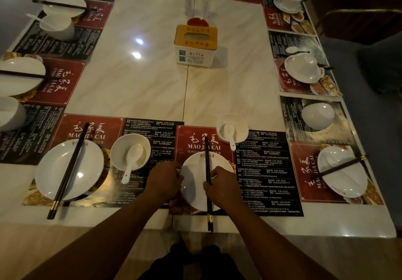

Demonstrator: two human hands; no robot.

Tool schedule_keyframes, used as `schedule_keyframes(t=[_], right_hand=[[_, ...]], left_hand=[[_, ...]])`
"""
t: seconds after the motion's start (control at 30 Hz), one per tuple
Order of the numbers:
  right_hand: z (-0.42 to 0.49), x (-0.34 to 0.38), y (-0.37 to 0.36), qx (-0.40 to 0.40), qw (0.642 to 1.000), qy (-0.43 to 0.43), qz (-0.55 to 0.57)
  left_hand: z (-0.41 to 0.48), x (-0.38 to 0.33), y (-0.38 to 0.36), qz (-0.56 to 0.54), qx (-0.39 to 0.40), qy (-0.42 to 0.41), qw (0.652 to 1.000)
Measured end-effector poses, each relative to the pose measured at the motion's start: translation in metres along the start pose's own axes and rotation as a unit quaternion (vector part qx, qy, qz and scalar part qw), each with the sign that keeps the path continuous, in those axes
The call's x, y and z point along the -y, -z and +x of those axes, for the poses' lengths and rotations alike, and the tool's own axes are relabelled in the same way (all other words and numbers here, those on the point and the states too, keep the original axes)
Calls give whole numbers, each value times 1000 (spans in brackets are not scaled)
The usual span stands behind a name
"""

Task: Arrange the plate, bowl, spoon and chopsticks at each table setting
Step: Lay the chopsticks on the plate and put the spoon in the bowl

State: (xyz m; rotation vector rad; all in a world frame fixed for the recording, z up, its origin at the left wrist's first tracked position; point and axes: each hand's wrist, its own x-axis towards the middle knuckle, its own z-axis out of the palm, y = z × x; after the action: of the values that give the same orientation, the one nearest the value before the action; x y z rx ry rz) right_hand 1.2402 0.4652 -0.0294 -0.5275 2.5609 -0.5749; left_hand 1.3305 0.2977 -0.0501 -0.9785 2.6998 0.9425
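Plate (195,184) — white, round, chopsticks (207,177) across it — left hand (166,178) grips its rim, right hand (221,185) pinches chopsticks.

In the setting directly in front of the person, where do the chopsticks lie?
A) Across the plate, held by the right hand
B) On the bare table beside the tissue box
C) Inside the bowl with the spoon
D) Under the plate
A: the chopsticks lie across the plate, with the right hand pinching them and the left hand at the plate's rim.
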Motion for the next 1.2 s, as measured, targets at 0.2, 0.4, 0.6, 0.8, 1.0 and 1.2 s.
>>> schedule_keyframes(t=[0.2,0.4,0.6,0.8,1.0,1.2], right_hand=[[-1,0,-1,-5,1000,-11,7],[0,0,0,-11,1000,-11,12],[-1,0,0,-11,1000,-6,6],[0,-1,-1,-9,1000,-13,6],[1,-2,-2,-20,1000,-20,8],[-4,-30,9,-99,994,-42,20]], left_hand=[[3,1,1,0,12,-12,1000],[3,0,4,1,16,-14,1000],[4,-1,6,-2,21,-12,1000],[4,-1,7,-7,26,-17,1000],[3,-2,9,-12,30,-13,999],[4,-1,10,-33,47,-14,998]])
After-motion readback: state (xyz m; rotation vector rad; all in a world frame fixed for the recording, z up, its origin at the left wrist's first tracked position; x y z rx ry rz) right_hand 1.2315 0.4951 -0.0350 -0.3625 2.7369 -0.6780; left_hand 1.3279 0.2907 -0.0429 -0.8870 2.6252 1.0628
